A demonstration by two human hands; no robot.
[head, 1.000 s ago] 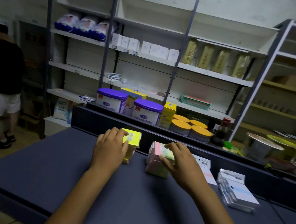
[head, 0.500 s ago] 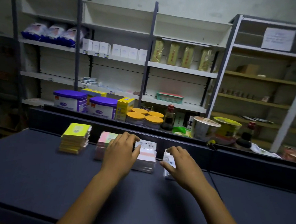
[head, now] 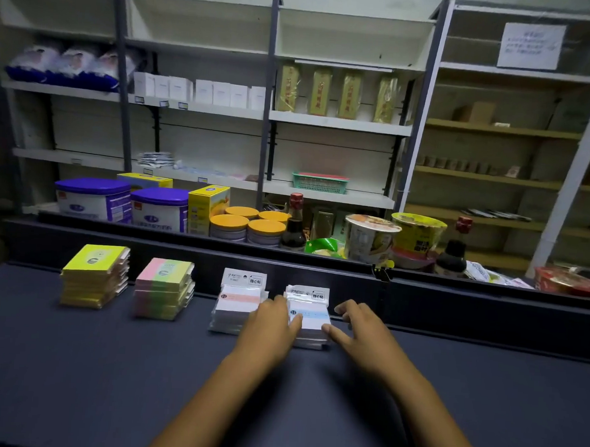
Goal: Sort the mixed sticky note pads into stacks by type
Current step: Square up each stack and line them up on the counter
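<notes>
Left hand (head: 273,324) and right hand (head: 359,331) lie relaxed, flanking the blue-striped pad stack (head: 307,314): light, slick-wrapped, likely slides, so squeeze its sides.

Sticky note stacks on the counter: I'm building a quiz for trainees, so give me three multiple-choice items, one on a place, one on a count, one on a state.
1. Which stack stands farthest left?
A. the yellow stack
B. the blue-striped stack
C. the pink-striped stack

2. How many stacks stand in the row?
A. two
B. four
C. six

3. What are the hands doing?
A. both lifted clear of the counter
B. flanking the blue-striped stack, one at each side
C. both resting on the yellow stack

Answers:
1 A: the yellow stack ends the row, left of the pink-and-green stack.
2 B: those two, then the pink-striped stack and the blue-striped stack.
3 B: the left hand and right hand sit against its two sides, fingers fairly straight.
</notes>
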